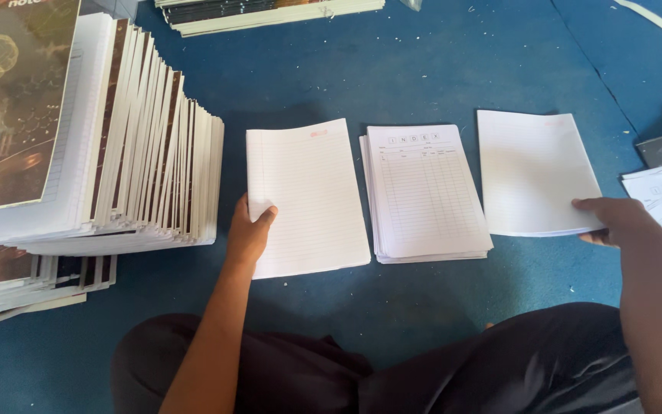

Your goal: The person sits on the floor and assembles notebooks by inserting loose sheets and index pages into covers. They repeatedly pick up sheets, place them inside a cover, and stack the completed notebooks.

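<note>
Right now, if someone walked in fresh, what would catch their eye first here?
Probably the three white paper stacks in a row on the blue floor covering: a lined-sheet stack under the left hand, a printed table-form stack in the middle, and a lined stack gripped by the right hand. At far left towers a fanned pile of dark-covered notebooks.

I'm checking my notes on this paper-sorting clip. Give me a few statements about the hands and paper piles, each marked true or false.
1. The left hand grips the lined white sheets. True.
2. The right hand rests on the printed index-page pile. False: it holds the edge of the right-hand lined white stack.
3. The index-page pile lies between the two lined stacks. True.
4. The papers lie on a red wooden table. False: they lie on a blue floor covering.
5. A fanned stack of dark-covered notebooks stands to the left. True.
</note>
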